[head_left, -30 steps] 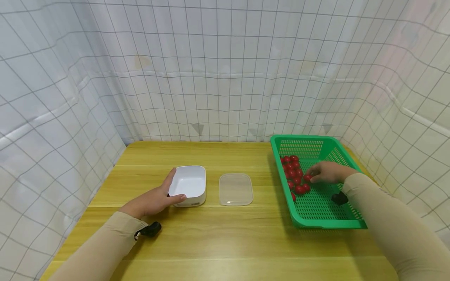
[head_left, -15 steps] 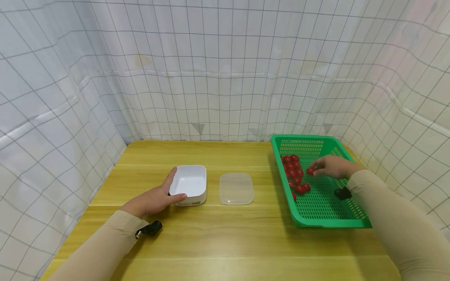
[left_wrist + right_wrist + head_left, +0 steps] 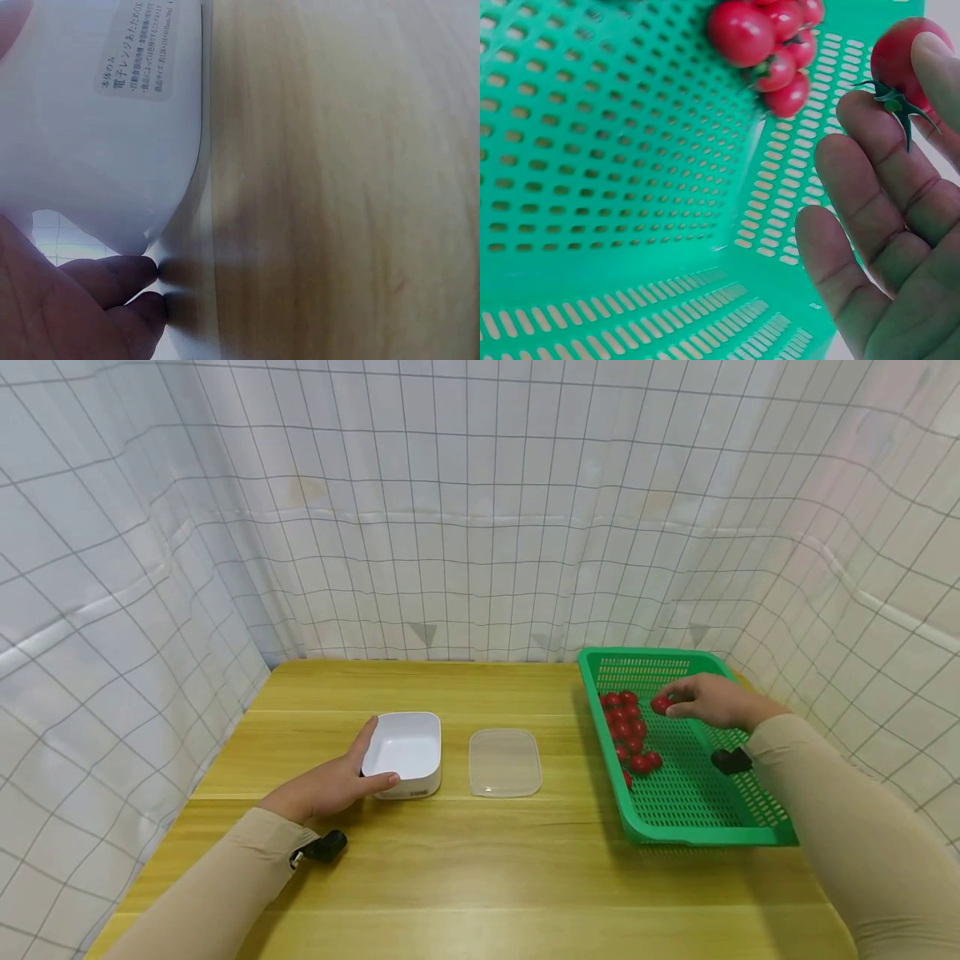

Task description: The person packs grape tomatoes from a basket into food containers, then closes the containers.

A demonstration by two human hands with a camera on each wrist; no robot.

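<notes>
A small red tomato [image 3: 904, 56] with a green calyx is pinched between the thumb and fingertips of my right hand [image 3: 712, 700], above the green basket [image 3: 708, 837]. Several more red tomatoes [image 3: 630, 729] lie along that basket's left side. My left hand [image 3: 330, 781] holds a square white plastic container [image 3: 408, 756] at its left side, thumb along the front and a finger at the back corner. The container's inside shows bare white. In the left wrist view, a printed label [image 3: 139, 49] marks the container's wall and curled fingers [image 3: 112, 277] sit close to its base.
A clear square lid [image 3: 506, 763] lies flat on the wooden table [image 3: 465, 877] between the container and the basket. White gridded sheeting [image 3: 480, 527] surrounds the table at the back and both sides.
My right hand has lifted one tomato away from the group and carried it up toward the back of the basket. The left hand and container have stayed put.
</notes>
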